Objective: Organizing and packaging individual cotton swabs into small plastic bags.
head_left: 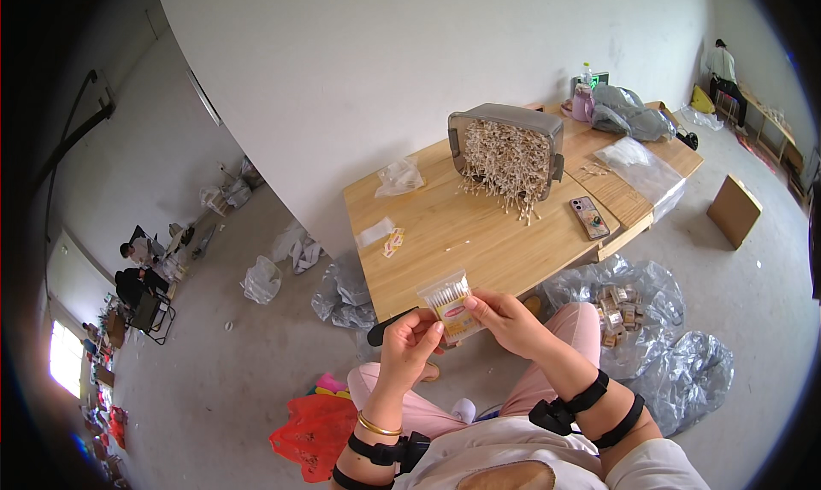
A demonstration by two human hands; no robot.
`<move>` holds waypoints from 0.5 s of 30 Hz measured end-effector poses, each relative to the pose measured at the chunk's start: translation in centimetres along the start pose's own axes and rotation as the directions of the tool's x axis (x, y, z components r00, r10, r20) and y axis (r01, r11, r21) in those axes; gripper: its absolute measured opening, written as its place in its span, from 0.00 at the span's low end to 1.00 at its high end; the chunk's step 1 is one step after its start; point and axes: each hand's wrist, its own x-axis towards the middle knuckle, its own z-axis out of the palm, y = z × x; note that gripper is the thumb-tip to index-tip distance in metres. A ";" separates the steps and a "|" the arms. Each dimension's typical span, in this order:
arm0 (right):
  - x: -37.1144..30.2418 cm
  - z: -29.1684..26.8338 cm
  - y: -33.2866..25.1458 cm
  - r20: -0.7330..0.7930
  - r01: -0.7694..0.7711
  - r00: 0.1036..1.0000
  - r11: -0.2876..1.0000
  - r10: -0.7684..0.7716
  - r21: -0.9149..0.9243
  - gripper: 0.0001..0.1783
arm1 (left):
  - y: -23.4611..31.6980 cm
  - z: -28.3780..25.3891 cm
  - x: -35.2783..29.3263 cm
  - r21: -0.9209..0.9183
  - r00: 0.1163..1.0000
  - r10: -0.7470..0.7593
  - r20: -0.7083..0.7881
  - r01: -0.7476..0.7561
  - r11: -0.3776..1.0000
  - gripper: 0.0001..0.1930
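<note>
Above my lap, at the near edge of the table, I hold a small clear bag of cotton swabs [448, 298] with a yellow printed card inside. My left hand [407, 343] grips its lower left side, the thumb on its front. The fingers of my right hand [511, 322] close on its right side, the thumb near the card's top. The bag stands tilted, its clear upper end pointing away from me. Beyond it, a grey plastic bin [556, 129] lies on its side with loose cotton swabs [506, 161] spilling from its mouth.
On the wooden table [428, 225] are yellow cards [392, 243], clear bags [375, 232], a phone [590, 218] and a plastic sheet [641, 169]. A large clear sack [663, 302] with small packs sits right of my legs. A red bag [315, 434] lies at left. Other people sit or stand far off.
</note>
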 end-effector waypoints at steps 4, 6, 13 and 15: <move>0.1 0.0 0.4 0.001 0.017 1.000 0.999 -0.017 0.040 0.25 | 0.1 0.1 0.0 -0.044 1.000 -0.005 -0.015 0.004 0.999 0.11; 0.2 -0.1 0.4 0.004 0.020 1.000 0.999 -0.020 0.047 0.25 | -0.1 0.1 0.1 -0.015 1.000 0.009 -0.009 -0.009 1.000 0.10; 0.2 0.2 -0.1 0.026 0.156 0.988 0.987 -0.155 -0.044 0.14 | -1.0 0.1 0.4 -0.014 0.996 0.080 -0.025 -0.081 0.997 0.13; 0.2 0.1 0.5 0.011 0.173 0.985 0.983 -0.173 -0.062 0.13 | 0.1 0.4 0.3 0.267 0.973 0.222 -0.058 -0.199 0.943 0.16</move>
